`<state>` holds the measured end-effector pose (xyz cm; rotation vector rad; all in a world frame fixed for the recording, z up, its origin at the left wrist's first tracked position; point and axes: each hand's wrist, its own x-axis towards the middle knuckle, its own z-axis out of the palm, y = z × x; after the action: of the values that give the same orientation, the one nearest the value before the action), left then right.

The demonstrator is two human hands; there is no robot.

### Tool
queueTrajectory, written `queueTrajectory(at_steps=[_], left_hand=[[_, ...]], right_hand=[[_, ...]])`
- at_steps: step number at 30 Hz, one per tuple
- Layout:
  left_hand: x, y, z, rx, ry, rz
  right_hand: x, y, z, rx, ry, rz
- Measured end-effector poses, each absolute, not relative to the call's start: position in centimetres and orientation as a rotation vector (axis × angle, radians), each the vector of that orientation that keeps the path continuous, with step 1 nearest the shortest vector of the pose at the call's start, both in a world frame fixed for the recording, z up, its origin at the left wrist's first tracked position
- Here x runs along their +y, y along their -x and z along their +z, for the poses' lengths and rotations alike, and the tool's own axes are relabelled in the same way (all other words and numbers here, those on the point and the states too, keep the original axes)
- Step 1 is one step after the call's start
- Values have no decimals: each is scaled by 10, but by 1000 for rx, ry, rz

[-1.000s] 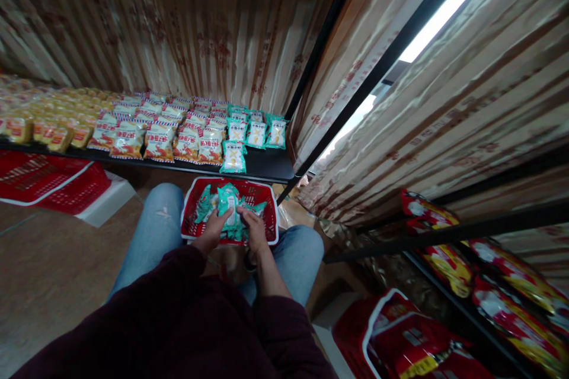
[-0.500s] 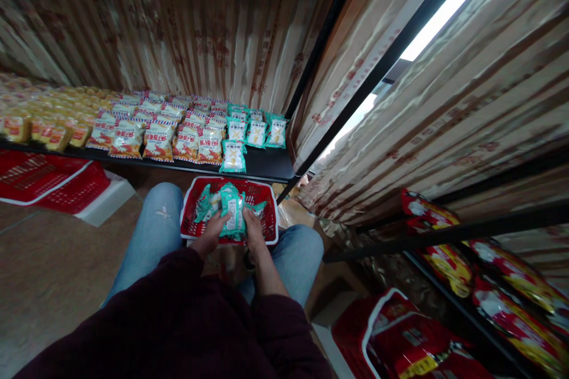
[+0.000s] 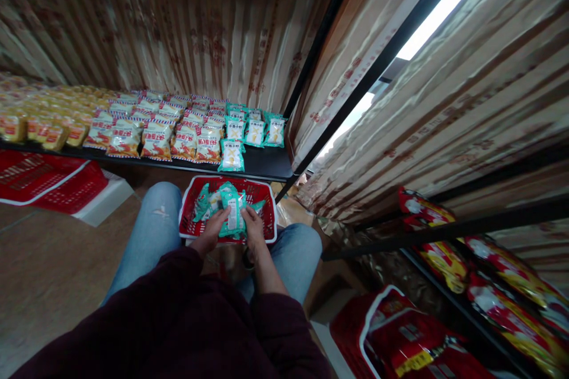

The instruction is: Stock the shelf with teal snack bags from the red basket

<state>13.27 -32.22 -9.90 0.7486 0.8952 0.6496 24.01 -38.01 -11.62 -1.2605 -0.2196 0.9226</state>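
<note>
Between my knees sits a red basket with a white rim, holding several teal snack bags. My left hand grips the left edge of one teal snack bag, and my right hand grips its right edge. Its printed back panel faces up, just over the other bags in the basket. Fingers under the bag are hidden. More teal and white snack bags stand at the right end of the low shelf in front of me.
Orange and white snack bags and yellow packs line the shelf to the left. Another red basket stands beneath it. At right are a black frame bar, red and yellow bags and a red basket with bags.
Both hands keep their hold on the teal snack bag, almost unmoved. The whole view has shifted very slightly.
</note>
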Motion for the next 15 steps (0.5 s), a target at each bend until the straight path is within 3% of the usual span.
queueTrajectory(at_steps=[15], left_hand=[[-322, -135, -107, 1027, -742, 675]], right_hand=[[-381, -238, -111, -332, 1278, 867]])
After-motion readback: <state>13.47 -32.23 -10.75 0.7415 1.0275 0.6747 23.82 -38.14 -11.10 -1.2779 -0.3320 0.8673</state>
